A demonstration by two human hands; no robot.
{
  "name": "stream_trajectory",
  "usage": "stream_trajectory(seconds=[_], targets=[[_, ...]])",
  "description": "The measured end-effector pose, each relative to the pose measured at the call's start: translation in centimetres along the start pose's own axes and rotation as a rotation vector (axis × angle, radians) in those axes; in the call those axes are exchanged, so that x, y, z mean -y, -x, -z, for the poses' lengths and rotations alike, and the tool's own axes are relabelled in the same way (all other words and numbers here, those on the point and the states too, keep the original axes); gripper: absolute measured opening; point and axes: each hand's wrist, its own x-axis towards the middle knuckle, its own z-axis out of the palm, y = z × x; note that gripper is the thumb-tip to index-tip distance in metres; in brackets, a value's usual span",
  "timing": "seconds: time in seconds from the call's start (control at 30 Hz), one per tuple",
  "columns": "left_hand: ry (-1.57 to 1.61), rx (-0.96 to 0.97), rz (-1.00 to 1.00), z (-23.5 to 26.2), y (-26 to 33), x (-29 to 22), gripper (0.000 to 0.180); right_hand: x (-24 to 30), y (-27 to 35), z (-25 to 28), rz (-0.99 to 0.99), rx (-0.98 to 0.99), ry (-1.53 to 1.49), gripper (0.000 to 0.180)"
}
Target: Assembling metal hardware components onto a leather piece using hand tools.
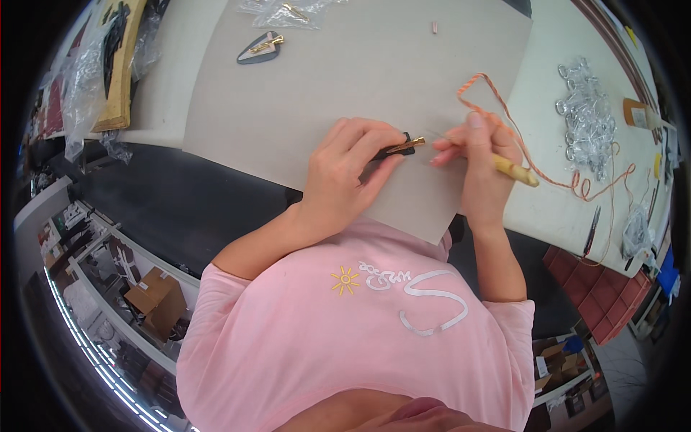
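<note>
My left hand [345, 162] pinches a small black piece with a gold metal clip [414, 145] lying along it; part of the piece is hidden by the fingers. To its right, my right hand [491, 155] is closed round a tool with a yellowish wooden handle [516, 171]. A thin shaft, hard to make out, points from the fingers toward the clip, apart from it. An orange-and-white striped cord [502, 101] loops above my right hand, passes close behind it and trails off to the right.
Under my hands lies a grey board [345, 79]. On it are a dark teardrop-shaped piece with a gold clip [260, 49], a clear bag [288, 12] and a small pinkish bit [434, 27]. Rightward are a heap of silver metal clasps [584, 119], an orange-brown container [636, 113] and a slim black tool [592, 232].
</note>
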Motion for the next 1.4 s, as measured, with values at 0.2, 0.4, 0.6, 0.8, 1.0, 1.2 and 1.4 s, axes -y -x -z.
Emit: stream_trajectory(seconds=[0.2,0.4,0.6,0.8,1.0,1.2,1.4], targets=[[-0.114,0.222,0.110,2.2,-1.7,-1.3,0.030,0.5,-2.0,5.1,-0.069,-0.042,-0.509,0.024],[-0.002,0.397,0.066,3.5,-3.4,-0.7,0.018,3.1,-0.3,6.3,0.025,-0.128,-0.583,0.043],[0.787,0.388,0.469,6.1,-5.2,-2.1,0.011,0.1,1.5,7.3,-0.311,0.436,-1.048,0.067],[0.738,0.500,0.556,9.1,-5.5,-0.5,0.014,5.3,0.9,10.2,-0.109,0.442,-0.732,0.078],[0.651,0.459,0.480,8.7,-5.6,1.7,0.015,7.5,1.1,19.9,0.297,-0.484,0.751,0.042],[0.945,0.445,0.582,8.2,-6.4,1.8,0.016,8.1,3.7,18.4,0.050,0.305,0.105,0.036],[1.085,0.437,0.547,7.5,-7.3,0.9,0.018,6.2,3.4,6.0,0.248,0.288,-0.320,0.044]])
